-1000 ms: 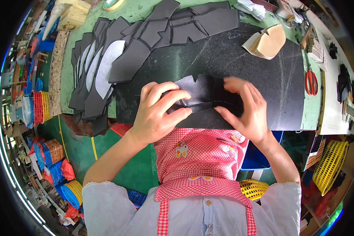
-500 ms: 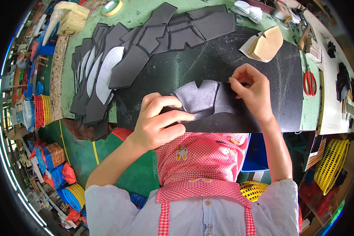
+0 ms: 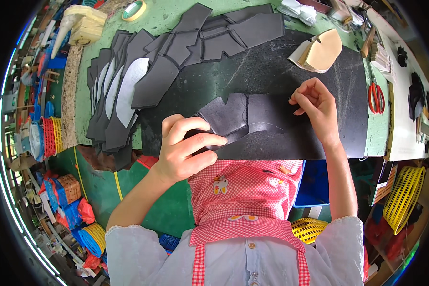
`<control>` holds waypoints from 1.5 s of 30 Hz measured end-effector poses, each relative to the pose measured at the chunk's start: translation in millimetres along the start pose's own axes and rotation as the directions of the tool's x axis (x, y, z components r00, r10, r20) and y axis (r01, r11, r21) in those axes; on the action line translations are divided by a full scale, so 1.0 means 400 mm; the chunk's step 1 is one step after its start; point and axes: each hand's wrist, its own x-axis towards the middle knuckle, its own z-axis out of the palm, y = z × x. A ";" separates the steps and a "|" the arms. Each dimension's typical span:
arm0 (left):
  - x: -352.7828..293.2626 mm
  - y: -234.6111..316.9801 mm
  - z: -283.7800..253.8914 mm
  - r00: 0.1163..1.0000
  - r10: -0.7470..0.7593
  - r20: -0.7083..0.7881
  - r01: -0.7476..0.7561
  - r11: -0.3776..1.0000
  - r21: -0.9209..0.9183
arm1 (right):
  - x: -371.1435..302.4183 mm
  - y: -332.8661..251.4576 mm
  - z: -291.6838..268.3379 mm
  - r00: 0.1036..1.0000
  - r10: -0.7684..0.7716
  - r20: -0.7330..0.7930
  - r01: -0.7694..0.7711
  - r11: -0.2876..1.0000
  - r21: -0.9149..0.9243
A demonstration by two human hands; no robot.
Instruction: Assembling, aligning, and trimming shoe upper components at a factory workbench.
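My left hand (image 3: 186, 148) grips the left end of a dark, notched shoe-upper piece (image 3: 229, 117), thumb and fingers curled over its lower edge. A raised seam crosses the piece, and pale dashed marks run along its right part. By the far right end of that piece is my right hand (image 3: 317, 109), its thumb and forefinger pinched together. Something small and dark shows at those fingertips, too little to name. Both hands are over a black work mat (image 3: 338, 128).
Dark cut pieces (image 3: 157, 81), some with white patches, overlap on the mat's left and far side. Beige pattern pieces (image 3: 321, 52) lie at the back right. Red-handled scissors (image 3: 375, 97) rest by the right edge, and a tape roll (image 3: 134, 10) lies at the back left.
My right hand has moved right, away from the seam, still pinched. The shoe-upper piece has shifted left with my left hand, and its right part shows flatter and longer.
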 end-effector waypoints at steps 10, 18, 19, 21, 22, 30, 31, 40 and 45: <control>-0.114 -0.168 -0.269 0.215 -0.936 -0.280 0.741 0.343 -0.578 | 0.000 -0.008 -0.096 0.997 -0.063 -0.044 0.060 0.997 -0.057; -0.277 -0.336 -0.375 0.665 -0.742 -0.091 0.638 0.500 0.587 | 0.119 -0.114 -0.054 0.680 -0.726 0.101 0.476 0.333 -0.814; -0.213 -0.322 -0.336 0.723 -0.672 -0.162 0.649 0.581 0.490 | 0.123 -0.096 -0.064 0.767 -0.638 0.073 0.432 0.428 -0.794; -0.034 -0.294 -0.208 0.789 -0.587 -0.180 0.614 0.744 0.264 | 0.137 -0.039 -0.121 0.772 -0.615 0.159 0.427 0.318 -0.847; 0.035 -0.268 -0.152 0.786 -0.600 -0.148 0.604 0.797 -0.023 | 0.148 -0.023 -0.137 0.770 -0.590 0.242 0.443 0.222 -0.869; 0.136 -0.298 0.073 0.778 -0.629 -0.014 0.584 0.714 0.387 | 0.122 -0.030 -0.127 0.855 -0.506 0.111 0.369 0.445 -0.816; 0.148 -0.291 0.056 0.761 -0.648 -0.005 0.632 0.741 0.229 | 0.119 -0.034 -0.133 0.858 -0.503 0.107 0.363 0.446 -0.818; 0.031 -0.062 0.100 0.927 -0.243 0.284 0.229 0.970 0.082 | 0.125 -0.059 -0.164 0.829 -0.543 0.132 0.432 0.473 -0.768; 0.010 -0.029 0.081 0.887 -0.283 0.365 0.294 0.956 0.026 | 0.135 -0.071 -0.175 0.885 -0.465 0.000 0.320 0.610 -0.725</control>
